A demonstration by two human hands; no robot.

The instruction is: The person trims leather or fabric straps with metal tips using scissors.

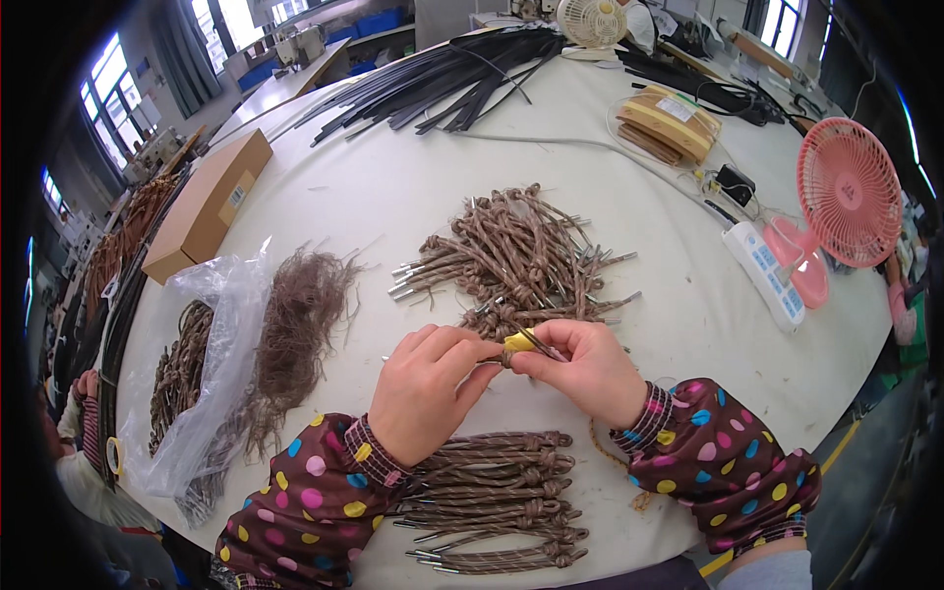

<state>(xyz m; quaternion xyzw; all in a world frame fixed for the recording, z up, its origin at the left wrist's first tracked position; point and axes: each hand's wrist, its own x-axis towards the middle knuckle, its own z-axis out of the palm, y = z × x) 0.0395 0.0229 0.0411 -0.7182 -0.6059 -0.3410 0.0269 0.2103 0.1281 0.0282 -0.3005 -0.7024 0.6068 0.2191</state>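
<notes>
My left hand (429,385) is closed in a pinch at the end of a knotted brown cord (507,358). Facing it, my right hand (588,366) pinches the same cord between thumb and bent fingers. A small yellow piece (519,340) and a thin dark strip show at the right fingertips; I cannot make out their kind. Just beyond both hands lies a loose heap of knotted brown cords (521,251) with metal tips. Between my forearms, several knotted cords (501,482) lie side by side in a neat stack, knots to the right.
Left of my hands lie a tangle of brown thread (303,324) and a clear plastic bag (231,344) of cords, with a cardboard box (208,206) behind. A power strip (762,270) and pink fan (850,192) stand right. Black strips (433,84) cover the table's far side.
</notes>
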